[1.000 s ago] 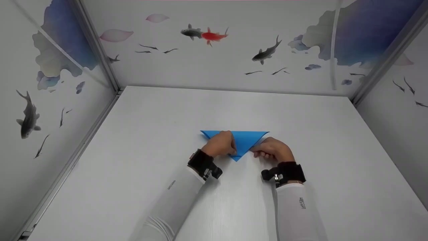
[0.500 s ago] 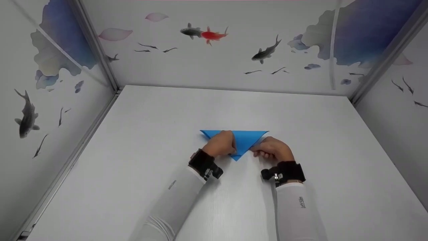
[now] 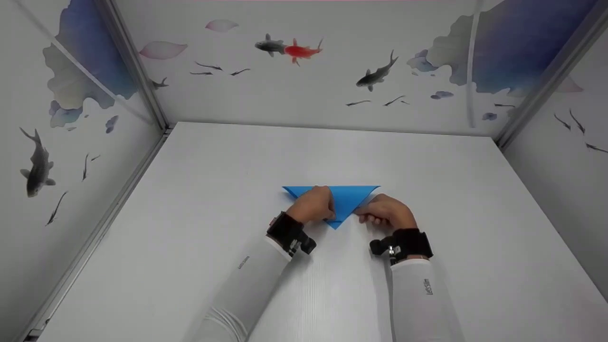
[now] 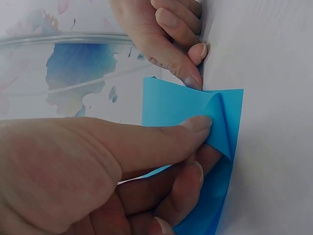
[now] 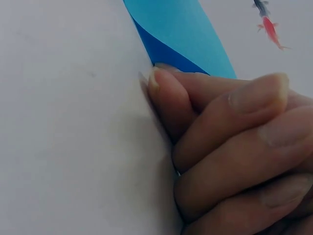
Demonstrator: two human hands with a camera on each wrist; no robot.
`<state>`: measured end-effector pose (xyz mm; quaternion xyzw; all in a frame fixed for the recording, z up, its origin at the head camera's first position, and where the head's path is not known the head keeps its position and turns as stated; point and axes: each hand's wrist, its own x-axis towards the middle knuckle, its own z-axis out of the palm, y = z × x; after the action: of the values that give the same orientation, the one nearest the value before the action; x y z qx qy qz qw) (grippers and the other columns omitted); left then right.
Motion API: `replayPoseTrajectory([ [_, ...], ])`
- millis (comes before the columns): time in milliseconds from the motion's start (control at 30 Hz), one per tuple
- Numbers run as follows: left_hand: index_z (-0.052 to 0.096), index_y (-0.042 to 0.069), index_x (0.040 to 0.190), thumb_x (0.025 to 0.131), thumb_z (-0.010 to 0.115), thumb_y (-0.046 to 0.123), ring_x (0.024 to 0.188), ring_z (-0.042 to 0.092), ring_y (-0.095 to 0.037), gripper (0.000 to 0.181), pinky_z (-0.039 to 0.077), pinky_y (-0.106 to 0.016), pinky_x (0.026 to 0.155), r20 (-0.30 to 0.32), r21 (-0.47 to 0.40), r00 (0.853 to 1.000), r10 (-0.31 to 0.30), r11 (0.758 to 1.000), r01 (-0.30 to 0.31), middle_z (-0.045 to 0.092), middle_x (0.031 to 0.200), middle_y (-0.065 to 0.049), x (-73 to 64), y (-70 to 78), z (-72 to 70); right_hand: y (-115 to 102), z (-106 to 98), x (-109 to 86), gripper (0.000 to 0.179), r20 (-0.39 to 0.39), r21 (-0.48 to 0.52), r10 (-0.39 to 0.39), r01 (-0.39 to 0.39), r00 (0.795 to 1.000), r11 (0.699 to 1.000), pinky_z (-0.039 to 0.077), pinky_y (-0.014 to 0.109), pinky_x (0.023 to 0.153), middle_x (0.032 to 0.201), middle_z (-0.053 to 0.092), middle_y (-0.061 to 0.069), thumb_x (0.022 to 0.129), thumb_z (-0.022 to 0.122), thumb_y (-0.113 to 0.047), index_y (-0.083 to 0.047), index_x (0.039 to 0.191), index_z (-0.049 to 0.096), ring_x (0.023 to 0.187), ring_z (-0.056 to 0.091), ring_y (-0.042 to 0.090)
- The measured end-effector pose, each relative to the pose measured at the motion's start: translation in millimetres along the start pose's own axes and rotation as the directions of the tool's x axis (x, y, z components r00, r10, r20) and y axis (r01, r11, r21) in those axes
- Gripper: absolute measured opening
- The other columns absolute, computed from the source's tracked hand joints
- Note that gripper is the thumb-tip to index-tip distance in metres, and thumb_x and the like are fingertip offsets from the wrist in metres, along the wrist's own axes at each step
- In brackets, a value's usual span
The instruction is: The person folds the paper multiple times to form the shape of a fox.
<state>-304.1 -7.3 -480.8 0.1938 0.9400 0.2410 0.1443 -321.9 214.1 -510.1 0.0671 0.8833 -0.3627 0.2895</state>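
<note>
A sheet of blue paper, folded into a triangle, lies on the white table with its long edge at the back and a point towards me. My left hand pinches a flap of the paper near that front point. In the left wrist view the thumb presses on top of the flap, and a finger goes underneath it. On the right slanting edge, my right hand pinches the paper between thumb and index finger, the other fingers curled in. Seen from the right wrist, the paper lifts into a curve beside these fingertips.
The white table reaches back to a wall painted with fish and blue leaf shapes. Side walls with metal corner posts stand left and right. Black camera straps circle both wrists over white sleeves.
</note>
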Motion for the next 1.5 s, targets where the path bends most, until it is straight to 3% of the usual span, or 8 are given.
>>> replayPoseTrajectory([
  [100,0.077,0.009,0.084,0.08,0.079,0.013,0.063,0.057,-0.012,0.006,0.046,-0.024,0.054,0.001,-0.008,1.0,0.013,1.0,-0.013,0.069,0.075,0.0,-1.4,0.6,-1.0,-1.2,-0.2,0.3,0.028,0.006,0.004,0.003,-0.003,1.0,1.0,0.032,0.024,0.046,0.053,0.05,-0.007,0.082,0.069,-0.04,-0.015,0.073,0.073,0.048,0.042,0.007],
  [400,0.076,0.01,0.087,0.082,0.077,0.014,0.067,0.059,-0.014,0.007,0.048,-0.026,0.057,0.013,-0.026,0.999,-0.046,0.999,0.047,0.069,0.079,-0.001,-0.9,-0.5,0.3,-2.3,-0.9,0.8,0.03,0.019,0.025,-0.029,0.029,0.999,0.999,0.034,0.023,0.047,0.053,0.051,-0.007,0.083,0.069,-0.041,-0.014,0.071,0.071,0.047,0.044,0.006],
  [733,0.076,0.009,0.087,0.082,0.077,0.013,0.067,0.06,-0.014,0.006,0.048,-0.026,0.057,0.005,-0.036,1.0,-0.027,0.999,0.027,0.069,0.08,-0.001,-0.9,1.0,-1.5,-3.3,-2.4,-1.0,0.029,-0.004,-0.015,-0.004,0.004,1.0,1.0,0.032,0.025,0.045,0.053,0.052,-0.007,0.081,0.069,-0.042,-0.016,0.069,0.072,0.048,0.044,0.007],
  [1100,0.078,0.008,0.083,0.08,0.078,0.011,0.062,0.057,-0.011,0.004,0.046,-0.024,0.055,-0.016,-0.032,1.0,0.018,0.999,-0.018,0.071,0.074,0.0,0.5,-0.8,0.9,-1.6,-1.7,-0.3,0.033,0.017,0.038,-0.003,0.002,1.0,0.999,0.033,0.022,0.045,0.053,0.051,-0.006,0.082,0.071,-0.043,-0.012,0.071,0.072,0.046,0.042,0.006],
  [1500,0.077,0.008,0.084,0.081,0.077,0.011,0.062,0.057,-0.012,0.004,0.046,-0.025,0.054,-0.005,-0.058,1.0,-0.028,0.998,0.027,0.07,0.074,0.0,0.5,-0.1,1.5,1.1,-1.7,1.9,0.033,0.028,0.037,-0.012,0.011,1.0,0.999,0.033,0.022,0.046,0.054,0.053,-0.007,0.082,0.07,-0.043,-0.012,0.072,0.072,0.047,0.043,0.005],
])
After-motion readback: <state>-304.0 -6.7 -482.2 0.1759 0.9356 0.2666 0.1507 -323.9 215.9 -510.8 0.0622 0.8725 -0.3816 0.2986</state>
